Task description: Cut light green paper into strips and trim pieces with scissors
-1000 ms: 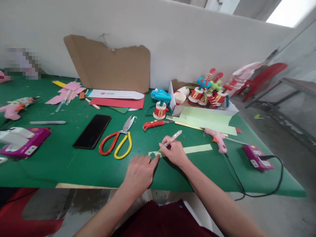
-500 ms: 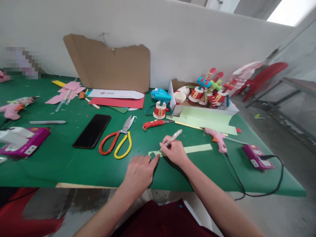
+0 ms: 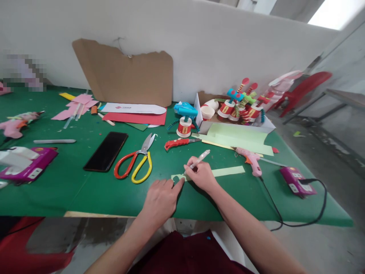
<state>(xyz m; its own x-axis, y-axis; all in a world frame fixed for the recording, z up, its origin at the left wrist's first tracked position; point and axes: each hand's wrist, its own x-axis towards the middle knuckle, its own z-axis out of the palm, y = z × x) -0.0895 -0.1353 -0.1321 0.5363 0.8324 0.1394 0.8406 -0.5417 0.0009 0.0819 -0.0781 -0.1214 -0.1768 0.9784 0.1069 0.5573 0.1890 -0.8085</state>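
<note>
A pen [image 3: 203, 156] is pinched in my right hand [image 3: 201, 176], its tip low over the left part of a pale green paper strip [image 3: 229, 171]. This strip lies on the green table, partly under my right hand. My left hand [image 3: 161, 196], fingers curled, holds down the strip's left end, with one digit on it close to the pen tip. Beside that digit a rounded dark green patch shows on the strip; I cannot tell if it is a hole or a piece. Left of my hands lie scissors [image 3: 142, 161] with one red and one yellow handle.
A red-handled knife [image 3: 178, 143] lies behind my hands. A pink glue gun [image 3: 251, 160] and purple power strip [image 3: 296, 180] with a cord are right. A phone [image 3: 106, 151] lies left. Behind stand a paper-cup figure [image 3: 184, 127] and a box [image 3: 245, 127] of similar figures.
Almost nothing differs. Both hands, the pen and the paper strip stay in place, while the whole view shifts very slightly.
</note>
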